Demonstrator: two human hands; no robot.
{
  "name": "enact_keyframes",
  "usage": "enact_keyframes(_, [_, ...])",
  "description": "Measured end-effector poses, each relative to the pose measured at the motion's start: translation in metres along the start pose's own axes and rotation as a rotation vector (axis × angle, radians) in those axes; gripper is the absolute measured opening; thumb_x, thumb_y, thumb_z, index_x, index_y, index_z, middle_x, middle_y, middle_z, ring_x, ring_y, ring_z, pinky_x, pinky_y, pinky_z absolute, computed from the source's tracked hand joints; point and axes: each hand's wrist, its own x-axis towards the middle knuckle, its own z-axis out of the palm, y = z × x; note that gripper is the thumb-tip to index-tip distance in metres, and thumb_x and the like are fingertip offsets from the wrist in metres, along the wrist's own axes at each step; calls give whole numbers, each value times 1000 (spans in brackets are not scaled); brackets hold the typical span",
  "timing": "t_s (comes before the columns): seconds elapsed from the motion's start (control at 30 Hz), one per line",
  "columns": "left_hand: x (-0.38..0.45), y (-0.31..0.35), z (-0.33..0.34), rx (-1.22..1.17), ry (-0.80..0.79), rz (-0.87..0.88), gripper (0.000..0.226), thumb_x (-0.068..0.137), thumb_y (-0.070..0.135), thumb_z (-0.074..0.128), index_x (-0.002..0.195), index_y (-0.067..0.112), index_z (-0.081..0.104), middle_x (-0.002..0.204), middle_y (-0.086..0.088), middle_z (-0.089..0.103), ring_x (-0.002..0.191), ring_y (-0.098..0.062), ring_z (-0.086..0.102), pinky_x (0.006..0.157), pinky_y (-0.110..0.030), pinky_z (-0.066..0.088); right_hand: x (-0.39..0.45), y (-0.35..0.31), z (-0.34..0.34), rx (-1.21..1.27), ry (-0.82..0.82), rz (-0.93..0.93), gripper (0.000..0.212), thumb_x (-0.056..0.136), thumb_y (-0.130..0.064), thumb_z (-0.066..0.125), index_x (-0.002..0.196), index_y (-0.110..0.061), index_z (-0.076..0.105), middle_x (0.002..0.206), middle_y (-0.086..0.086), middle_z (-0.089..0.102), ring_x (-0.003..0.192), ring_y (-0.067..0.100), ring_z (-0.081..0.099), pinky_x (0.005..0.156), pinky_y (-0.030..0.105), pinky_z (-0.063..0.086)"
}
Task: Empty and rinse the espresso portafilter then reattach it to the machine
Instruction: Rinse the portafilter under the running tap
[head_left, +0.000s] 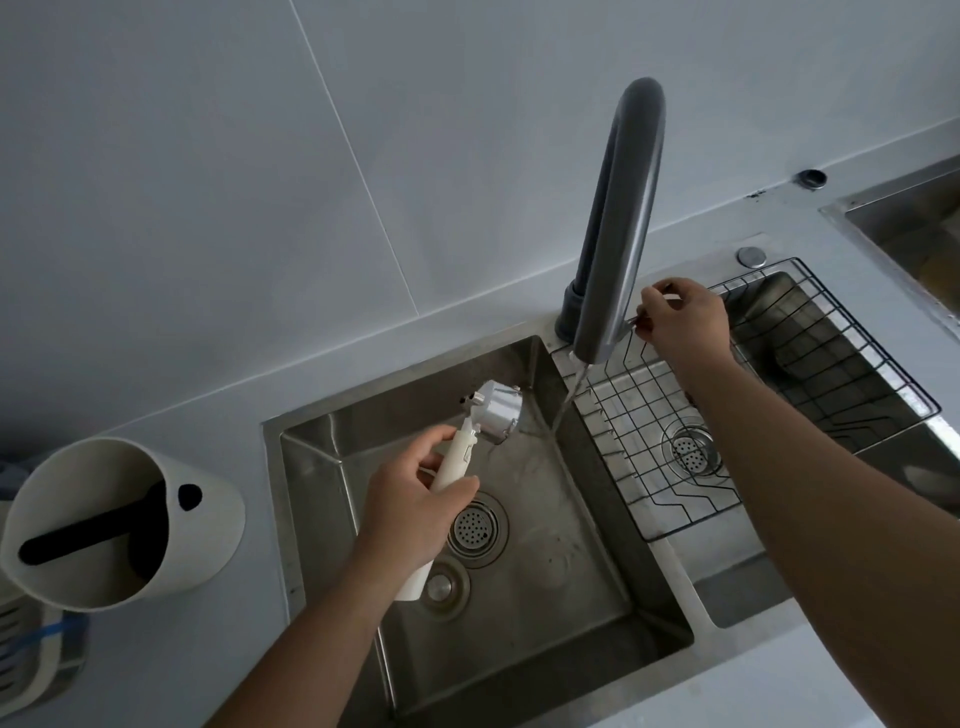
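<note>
The portafilter (496, 413) has a shiny metal basket and a long white handle. My left hand (415, 504) is shut around that handle and holds it over the left sink basin (561, 525), basket tilted up and away. A thin stream of water (566, 397) falls from the dark grey gooseneck faucet (618, 223) just right of the basket and does not touch it. My right hand (683, 322) is behind the spout, fingers closed on the faucet's thin metal lever. The espresso machine is not in view.
A black wire rack (769, 467) lies over the right basin. A drain strainer (475, 530) sits below my left hand. A white round bin with a black bar (119, 519) stands on the left counter. Another steel basin (914, 228) is at the far right.
</note>
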Motion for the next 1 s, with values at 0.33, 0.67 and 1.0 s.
enact_keyframes(0.33, [2,-5,-2,107,68,168,49,72,12,78,109,40,63,90,10,64,76,-7,61,61,-16,49,15,-3,3,-96,-75,-34,19,95,-31,60,104,-17,69,91,10,75,87,27,74,78,49,62])
enact_keyframes(0.67, [-7,-2,-3,187,99,252,50,73,8,76,114,34,62,93,20,56,80,-4,58,63,-12,43,18,2,5,-85,-55,-38,29,94,-36,59,115,-19,68,92,10,74,85,27,74,77,48,63])
enact_keyframes(1.0, [-18,3,-4,-180,38,-128,35,81,20,73,111,38,68,84,3,73,67,-8,68,57,-21,52,18,4,6,-92,-37,-50,34,95,-35,57,123,-18,65,95,12,73,87,26,73,79,49,62])
